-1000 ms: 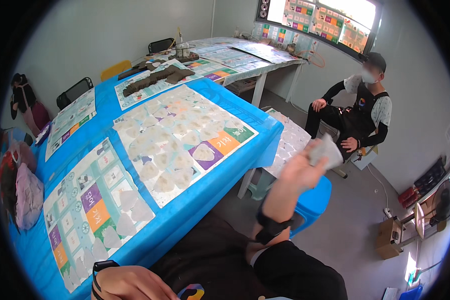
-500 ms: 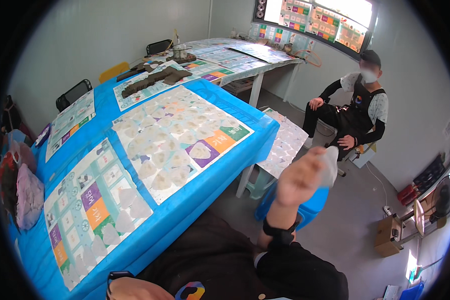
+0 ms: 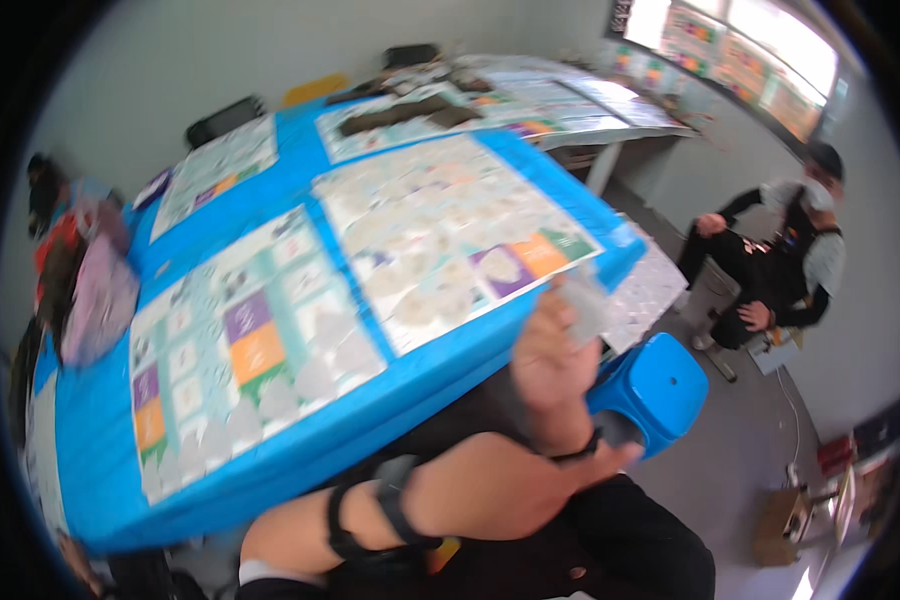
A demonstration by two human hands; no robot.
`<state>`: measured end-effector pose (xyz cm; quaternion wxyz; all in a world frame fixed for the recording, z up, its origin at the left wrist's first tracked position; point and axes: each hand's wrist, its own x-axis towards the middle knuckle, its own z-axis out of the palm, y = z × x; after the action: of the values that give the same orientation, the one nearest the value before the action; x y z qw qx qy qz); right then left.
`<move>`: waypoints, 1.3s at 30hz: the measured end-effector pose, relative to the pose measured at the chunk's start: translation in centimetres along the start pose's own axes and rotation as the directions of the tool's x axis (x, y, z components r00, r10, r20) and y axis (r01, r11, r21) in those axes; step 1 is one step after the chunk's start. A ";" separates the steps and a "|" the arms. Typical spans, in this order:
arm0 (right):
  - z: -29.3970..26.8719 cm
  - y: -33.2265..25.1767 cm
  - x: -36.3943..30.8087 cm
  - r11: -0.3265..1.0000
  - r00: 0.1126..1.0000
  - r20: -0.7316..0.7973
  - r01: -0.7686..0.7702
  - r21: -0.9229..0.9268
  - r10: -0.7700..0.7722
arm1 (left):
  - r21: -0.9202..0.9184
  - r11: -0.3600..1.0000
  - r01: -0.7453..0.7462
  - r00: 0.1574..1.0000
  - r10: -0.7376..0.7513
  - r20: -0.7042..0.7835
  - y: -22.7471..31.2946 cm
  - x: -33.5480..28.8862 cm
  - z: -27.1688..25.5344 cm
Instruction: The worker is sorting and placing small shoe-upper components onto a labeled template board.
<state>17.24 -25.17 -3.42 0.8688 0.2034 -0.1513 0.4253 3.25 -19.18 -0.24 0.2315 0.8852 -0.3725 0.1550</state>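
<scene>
Motion blur smears your right hand (image 3: 548,358) and the pale thing (image 3: 582,305) it holds; your left hand lies hidden past your crossed forearm (image 3: 470,490).

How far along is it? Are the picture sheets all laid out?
Done: several big printed sheets lie flat on the blue table. In hand: the right hand holds a small pale piece up by the table's near edge; it is too blurred to identify. Left: that piece has not yet been set down anywhere.
</scene>
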 end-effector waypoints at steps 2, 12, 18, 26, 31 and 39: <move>0.1 -1.1 -0.2 0.997 1.000 0.018 0.027 -0.066 -0.026 | 0.384 0.900 0.204 0.968 -0.127 -0.218 2.5 1.5 -1.1; -3.1 0.9 -2.4 0.872 0.951 -0.292 -0.227 -0.433 0.102 | 0.370 0.627 0.686 0.714 -0.480 -0.510 -0.6 -11.0 -1.5; -3.0 6.3 -2.2 0.131 0.868 -0.314 -0.388 -0.912 0.385 | 0.301 0.681 0.668 0.630 -0.302 -0.716 0.7 -12.8 -3.2; -1.8 10.8 -1.0 0.051 0.822 -0.189 -0.256 -0.965 0.537 | 0.406 0.579 0.708 0.622 -0.236 -0.747 2.0 -12.9 -5.4; -2.6 11.9 -1.6 -0.055 0.816 -0.169 -0.167 -0.984 0.552 | 0.320 0.562 0.763 0.535 -0.272 -0.800 2.1 -13.9 -5.3; -2.2 13.3 -0.6 -0.160 0.780 -0.132 -0.041 -0.986 0.611 | 0.276 0.630 0.726 0.527 -0.251 -0.812 1.1 -15.4 -4.6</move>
<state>6.45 -17.13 -2.57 0.5383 -0.4502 -0.6242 0.3434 -8.45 -8.35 -2.92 0.1047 0.8469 0.0967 0.5123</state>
